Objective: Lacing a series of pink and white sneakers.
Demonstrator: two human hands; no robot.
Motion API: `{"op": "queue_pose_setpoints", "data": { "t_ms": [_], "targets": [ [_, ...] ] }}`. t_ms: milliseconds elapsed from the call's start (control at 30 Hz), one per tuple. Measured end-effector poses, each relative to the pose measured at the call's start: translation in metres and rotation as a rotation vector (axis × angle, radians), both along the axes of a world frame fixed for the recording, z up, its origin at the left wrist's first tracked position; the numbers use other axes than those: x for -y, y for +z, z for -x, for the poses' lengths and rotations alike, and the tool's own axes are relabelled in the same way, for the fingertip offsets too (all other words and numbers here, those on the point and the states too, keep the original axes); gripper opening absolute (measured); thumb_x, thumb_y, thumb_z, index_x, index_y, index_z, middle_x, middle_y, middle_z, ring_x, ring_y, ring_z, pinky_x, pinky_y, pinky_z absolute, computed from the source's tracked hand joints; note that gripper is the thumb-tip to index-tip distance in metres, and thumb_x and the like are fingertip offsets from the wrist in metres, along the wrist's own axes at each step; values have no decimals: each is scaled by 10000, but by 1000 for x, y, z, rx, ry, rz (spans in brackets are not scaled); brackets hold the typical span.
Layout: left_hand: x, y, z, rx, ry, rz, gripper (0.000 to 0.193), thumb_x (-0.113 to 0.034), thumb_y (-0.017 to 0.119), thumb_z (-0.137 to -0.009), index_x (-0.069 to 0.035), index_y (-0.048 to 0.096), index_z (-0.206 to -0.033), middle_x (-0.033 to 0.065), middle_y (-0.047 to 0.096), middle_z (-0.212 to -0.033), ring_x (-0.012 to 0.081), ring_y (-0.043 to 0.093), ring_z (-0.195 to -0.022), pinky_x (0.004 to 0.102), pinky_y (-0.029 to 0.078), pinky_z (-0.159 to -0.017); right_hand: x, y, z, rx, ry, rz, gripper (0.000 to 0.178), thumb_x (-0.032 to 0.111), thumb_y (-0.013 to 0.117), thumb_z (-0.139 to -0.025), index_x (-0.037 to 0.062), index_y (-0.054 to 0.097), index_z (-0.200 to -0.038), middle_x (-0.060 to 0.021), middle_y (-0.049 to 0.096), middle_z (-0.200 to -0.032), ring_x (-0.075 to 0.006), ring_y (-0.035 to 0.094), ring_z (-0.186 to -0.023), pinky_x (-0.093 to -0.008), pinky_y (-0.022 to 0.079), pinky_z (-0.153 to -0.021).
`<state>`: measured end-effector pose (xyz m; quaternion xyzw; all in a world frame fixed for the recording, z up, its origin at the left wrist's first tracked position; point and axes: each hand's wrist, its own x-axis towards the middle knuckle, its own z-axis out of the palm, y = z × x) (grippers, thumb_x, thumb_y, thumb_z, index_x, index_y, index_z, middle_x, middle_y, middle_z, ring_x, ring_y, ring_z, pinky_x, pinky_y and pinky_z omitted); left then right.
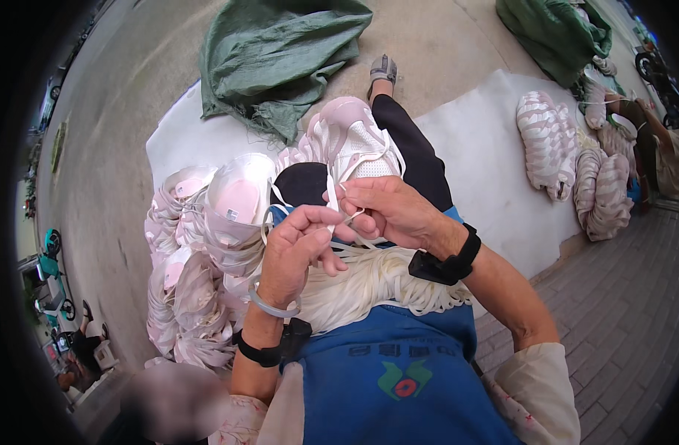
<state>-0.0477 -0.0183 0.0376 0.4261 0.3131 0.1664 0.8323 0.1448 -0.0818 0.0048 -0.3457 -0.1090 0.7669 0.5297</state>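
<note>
My left hand (302,241) and my right hand (390,210) meet over my lap, fingers closed in pinches on a white shoelace (330,187). The lace runs up toward a pink and white shoe upper (365,144) with white mesh, which lies across my legs just beyond the hands. Exactly where the fingertips grip the lace is partly hidden. Below the hands, a heap of loose cream-white shoelaces (376,285) rests on my blue apron (399,363).
Stacked pink and white shoe uppers (198,267) stand close on my left. Ahead lies a green woven sack (276,59) on a white sheet (476,170). More bundled uppers (551,144) and another green sack (554,37) are at right, beside another person (677,159).
</note>
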Motion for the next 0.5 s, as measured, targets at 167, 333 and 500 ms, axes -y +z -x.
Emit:
{"op": "queue_pose_setpoints", "data": {
  "t_ms": [167, 333, 500],
  "targets": [
    [10, -1, -5, -77, 60, -49, 225, -81, 560, -943, 50, 525, -1123, 133, 653, -816, 140, 601, -486, 245, 537, -481, 4, -1, -1, 16, 0, -45, 266, 179, 538, -974, -40, 577, -1120, -24, 584, -755, -77, 534, -563, -200, 448, -498],
    [5, 8, -3, -173, 8, 1, 231, -158, 570, -959, 44, 539, -1068, 92, 629, -776, 94, 539, -450, 217, 501, -424, 7, 6, 1, 86, -19, -78, 285, 147, 553, -965, -40, 557, -1179, -45, 641, -830, -79, 600, -608, -186, 490, -531],
    [8, 1, -3, -288, 3, -127, 231, -190, 588, -953, 32, 572, -1014, 58, 618, -814, 62, 532, -519, 187, 486, -432, 8, 8, -3, 111, -14, -91, 285, 143, 567, -962, -34, 554, -1184, -59, 663, -887, -84, 627, -630, -176, 512, -562]
  ]
}}
